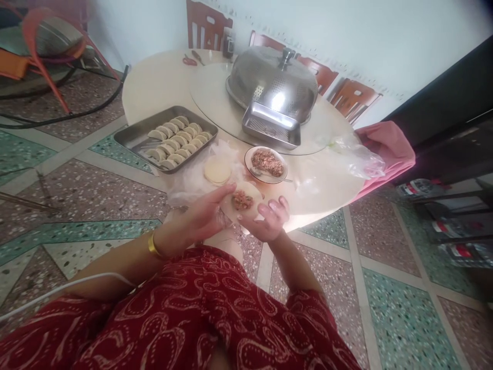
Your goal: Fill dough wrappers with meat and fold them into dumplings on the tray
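Note:
A round dumpling wrapper (252, 191) with a mound of meat filling (242, 200) on it is held between my two hands. My left hand (200, 213) grips its left edge, thumb on top. On the other side, my right hand (269, 220) pinches the lower right edge, its other fingers curled up. Just beyond, a stack of wrappers (217, 170) lies on a thin plastic bag (188, 185). A bowl (246, 163) of minced filling (266, 161) stands to the right of the stack, a spoon (283, 180) resting in it. Rows of folded dumplings (179, 140) fill part of a metal tray (131, 136).
A large perforated metal dome cover (265, 77) sits on the glass turntable (208, 92), with a small steel tray (269, 128) before it. A clear plastic bag (362, 156) and pink cloth (393, 149) hang at the right edge. Chairs (210, 25) line the wall.

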A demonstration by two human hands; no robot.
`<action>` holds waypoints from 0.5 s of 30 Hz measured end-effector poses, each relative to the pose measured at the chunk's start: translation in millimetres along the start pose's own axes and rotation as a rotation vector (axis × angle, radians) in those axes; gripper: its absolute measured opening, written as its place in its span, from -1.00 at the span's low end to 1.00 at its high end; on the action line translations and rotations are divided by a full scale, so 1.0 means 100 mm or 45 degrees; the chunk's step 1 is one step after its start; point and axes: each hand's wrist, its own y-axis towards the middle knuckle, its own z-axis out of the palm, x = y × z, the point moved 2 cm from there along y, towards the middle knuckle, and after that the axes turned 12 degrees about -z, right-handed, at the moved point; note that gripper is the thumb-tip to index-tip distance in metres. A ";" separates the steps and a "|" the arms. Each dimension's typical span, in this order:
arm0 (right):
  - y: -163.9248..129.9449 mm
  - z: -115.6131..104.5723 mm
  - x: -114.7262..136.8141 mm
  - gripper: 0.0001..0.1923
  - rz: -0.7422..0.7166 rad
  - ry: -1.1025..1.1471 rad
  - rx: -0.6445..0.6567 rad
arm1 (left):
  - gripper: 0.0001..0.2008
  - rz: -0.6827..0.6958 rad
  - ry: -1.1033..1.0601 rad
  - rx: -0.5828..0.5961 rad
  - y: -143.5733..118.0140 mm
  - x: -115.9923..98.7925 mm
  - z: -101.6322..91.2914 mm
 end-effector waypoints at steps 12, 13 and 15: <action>0.34 -0.02 0.12 -0.87 0.146 0.163 0.012 | -0.81 0.085 0.343 -0.098 0.16 0.18 -0.36; 0.34 -0.02 0.13 -0.88 0.173 0.171 0.022 | -0.80 0.084 0.374 -0.107 0.17 0.19 -0.37; 0.34 -0.02 0.14 -0.90 0.210 0.195 0.040 | -0.83 0.065 0.355 -0.110 0.18 0.20 -0.38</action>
